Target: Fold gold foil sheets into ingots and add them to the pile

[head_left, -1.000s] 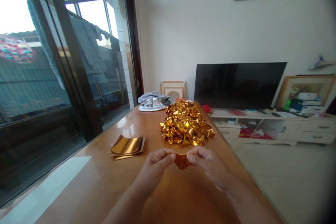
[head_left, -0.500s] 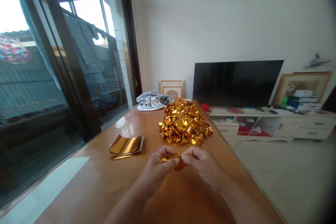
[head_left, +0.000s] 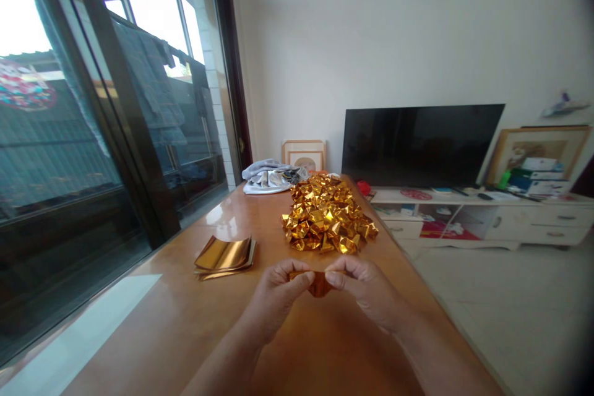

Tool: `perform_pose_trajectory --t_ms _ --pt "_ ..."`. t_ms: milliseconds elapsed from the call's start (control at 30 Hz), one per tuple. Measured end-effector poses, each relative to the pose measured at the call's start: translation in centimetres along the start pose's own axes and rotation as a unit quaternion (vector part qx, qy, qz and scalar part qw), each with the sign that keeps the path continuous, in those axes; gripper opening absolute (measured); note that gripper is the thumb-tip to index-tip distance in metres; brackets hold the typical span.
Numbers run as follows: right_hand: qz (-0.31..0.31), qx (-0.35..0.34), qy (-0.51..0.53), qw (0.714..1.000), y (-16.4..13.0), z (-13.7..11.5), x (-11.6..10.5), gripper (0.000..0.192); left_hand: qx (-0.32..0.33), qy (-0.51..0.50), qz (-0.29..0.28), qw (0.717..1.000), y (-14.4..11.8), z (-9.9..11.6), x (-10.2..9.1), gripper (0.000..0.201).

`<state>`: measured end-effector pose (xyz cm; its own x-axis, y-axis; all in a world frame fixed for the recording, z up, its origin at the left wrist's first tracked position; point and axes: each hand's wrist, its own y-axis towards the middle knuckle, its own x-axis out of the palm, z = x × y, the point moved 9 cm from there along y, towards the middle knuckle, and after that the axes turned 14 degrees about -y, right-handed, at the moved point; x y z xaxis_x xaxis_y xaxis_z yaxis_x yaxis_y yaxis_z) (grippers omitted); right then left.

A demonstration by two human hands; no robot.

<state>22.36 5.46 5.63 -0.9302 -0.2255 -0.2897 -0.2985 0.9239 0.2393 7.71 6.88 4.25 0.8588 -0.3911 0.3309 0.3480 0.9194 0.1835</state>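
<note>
Between both hands, just above the near part of the table, is a small folded piece of gold foil paper (head_left: 320, 285). My left hand (head_left: 281, 292) pinches its left end with thumb and fingers, and my right hand (head_left: 359, 289) pinches the right end; both are closed. The fingers cover the ends, so only the middle shows. Beyond the hands lies a big pile of folded gold foil pieces (head_left: 327, 216). To the left, a stack of flat gold foil sheets (head_left: 226, 255) rests with its edges curling up.
The glossy wooden table (head_left: 185, 328) carries a pale strip (head_left: 93, 328) along its left side. Bundled grey and white cloth (head_left: 266, 177) lies at the far end. A television (head_left: 422, 145) stands on a white cabinet (head_left: 510, 223) beyond the table's right edge. Glass doors (head_left: 93, 136) border the left.
My fingers have moved slightly apart along the foil piece, and more of its middle shows between the thumbs. The view has shifted a little; the pile and stack look the same.
</note>
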Motion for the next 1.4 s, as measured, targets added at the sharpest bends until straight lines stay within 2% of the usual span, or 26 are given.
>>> perform_pose_trajectory --t_ms 100,200,500,767,967,1267,1400 --pt "0.01 0.007 -0.015 1.0 0.0 0.3 -0.4 0.029 0.006 0.008 0.034 0.999 0.0 0.0 -0.9 0.024" --pt "0.01 0.009 -0.019 1.0 -0.1 0.4 -0.6 0.027 0.007 0.011 0.033 0.999 0.0 0.1 -0.9 0.025" --pt "0.016 0.019 -0.047 0.999 -0.1 0.8 -1.2 0.03 0.01 0.051 -0.001 0.999 -0.2 0.7 -0.6 0.026" --pt "0.004 0.029 -0.046 0.999 -0.1 1.1 -1.3 0.029 -0.016 0.039 -0.068 0.997 -0.2 1.0 0.3 0.031" --pt "0.007 0.023 -0.031 0.999 -0.1 1.1 -1.5 0.029 0.012 0.11 0.002 0.994 0.1 1.5 -1.7 0.031" --pt "0.008 0.03 -0.019 0.999 0.1 1.7 -1.6 0.029 0.003 0.082 -0.021 0.996 -0.1 1.9 -0.8 0.035" --pt "0.017 0.043 -0.016 0.999 0.2 1.9 -1.7 0.028 0.02 0.106 0.023 0.994 0.2 2.0 -1.8 0.035"
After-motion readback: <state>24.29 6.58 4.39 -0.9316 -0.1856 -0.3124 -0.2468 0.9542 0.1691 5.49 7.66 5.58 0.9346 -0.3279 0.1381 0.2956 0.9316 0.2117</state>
